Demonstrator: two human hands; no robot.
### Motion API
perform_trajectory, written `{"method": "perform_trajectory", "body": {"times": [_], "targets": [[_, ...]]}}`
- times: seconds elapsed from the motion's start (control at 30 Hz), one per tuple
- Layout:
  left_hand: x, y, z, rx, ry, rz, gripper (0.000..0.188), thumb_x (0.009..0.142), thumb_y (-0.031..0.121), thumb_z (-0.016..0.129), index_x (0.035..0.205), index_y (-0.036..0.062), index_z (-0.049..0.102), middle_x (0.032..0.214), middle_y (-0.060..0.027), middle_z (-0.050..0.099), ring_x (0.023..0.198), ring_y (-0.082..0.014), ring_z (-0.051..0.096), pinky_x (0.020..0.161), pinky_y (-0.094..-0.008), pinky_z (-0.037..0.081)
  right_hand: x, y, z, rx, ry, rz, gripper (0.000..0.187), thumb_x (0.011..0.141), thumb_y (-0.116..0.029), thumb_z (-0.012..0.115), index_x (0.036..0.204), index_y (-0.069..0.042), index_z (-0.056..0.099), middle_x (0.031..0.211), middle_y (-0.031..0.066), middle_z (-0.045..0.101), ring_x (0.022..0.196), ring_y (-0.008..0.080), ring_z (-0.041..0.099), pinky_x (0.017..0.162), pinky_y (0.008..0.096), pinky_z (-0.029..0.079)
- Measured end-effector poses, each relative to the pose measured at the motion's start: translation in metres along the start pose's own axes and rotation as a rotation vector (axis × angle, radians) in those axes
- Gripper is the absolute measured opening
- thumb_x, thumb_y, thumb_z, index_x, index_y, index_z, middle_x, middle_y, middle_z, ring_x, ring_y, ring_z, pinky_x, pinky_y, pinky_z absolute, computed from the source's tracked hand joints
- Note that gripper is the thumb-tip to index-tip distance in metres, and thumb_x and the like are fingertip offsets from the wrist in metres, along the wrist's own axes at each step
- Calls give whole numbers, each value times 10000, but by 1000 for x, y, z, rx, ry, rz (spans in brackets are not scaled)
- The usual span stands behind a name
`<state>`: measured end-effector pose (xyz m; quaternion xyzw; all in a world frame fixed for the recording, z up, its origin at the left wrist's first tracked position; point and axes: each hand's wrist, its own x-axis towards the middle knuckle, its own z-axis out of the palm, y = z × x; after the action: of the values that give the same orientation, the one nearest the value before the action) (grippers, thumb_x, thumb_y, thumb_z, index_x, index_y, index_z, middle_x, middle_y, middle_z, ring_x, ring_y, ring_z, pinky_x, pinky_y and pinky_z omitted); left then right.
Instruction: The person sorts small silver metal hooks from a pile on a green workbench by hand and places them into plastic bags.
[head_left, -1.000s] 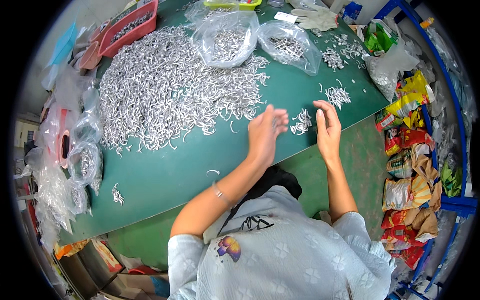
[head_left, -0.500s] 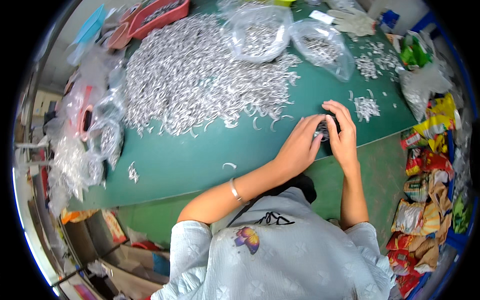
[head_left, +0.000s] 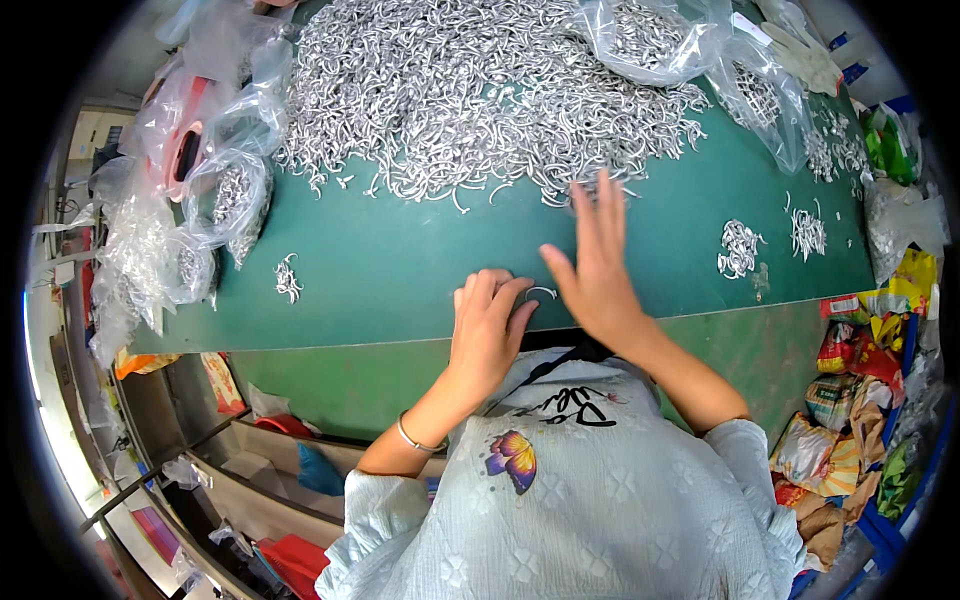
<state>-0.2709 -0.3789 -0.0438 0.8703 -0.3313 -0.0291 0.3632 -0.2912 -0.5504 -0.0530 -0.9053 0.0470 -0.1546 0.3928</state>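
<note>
Covering the far half of the green counter (head_left: 420,270), a large heap of curved silver metal hooks (head_left: 470,90) lies just beyond the right hand (head_left: 595,265), whose spread fingers reach its near edge. Clear plastic bags (head_left: 225,195) hold more hooks. The left hand (head_left: 487,325) pinches one curved hook (head_left: 541,292) at the counter's near edge.

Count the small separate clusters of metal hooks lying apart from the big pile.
3: one cluster at the table's left, two clusters at right. Scattered bits near the bags may hide more.
</note>
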Motion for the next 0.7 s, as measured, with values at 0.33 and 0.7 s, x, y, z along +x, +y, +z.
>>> {"method": "perform_trajectory", "body": {"times": [0.33,0.7], "targets": [[0,-8,-3,-24,93,11,198,772,10,728,942,59,638,923,-79,550,867,-255,533,757,-362,357,14,-2,-61,127,-77,20,376,844,-32,658,1213,-14,587,1310,147,548,1187,322,547,1014,389,425],[-2,-7,0,-46,95,19,203,774,15,726,944,59,626,924,-78,557,870,-260,529,757,-369,359,6,-6,-24,-380,-43,-183,204,773,-131,732,908,-60,598,897,78,529,848,272,494,699,391,362]]}}
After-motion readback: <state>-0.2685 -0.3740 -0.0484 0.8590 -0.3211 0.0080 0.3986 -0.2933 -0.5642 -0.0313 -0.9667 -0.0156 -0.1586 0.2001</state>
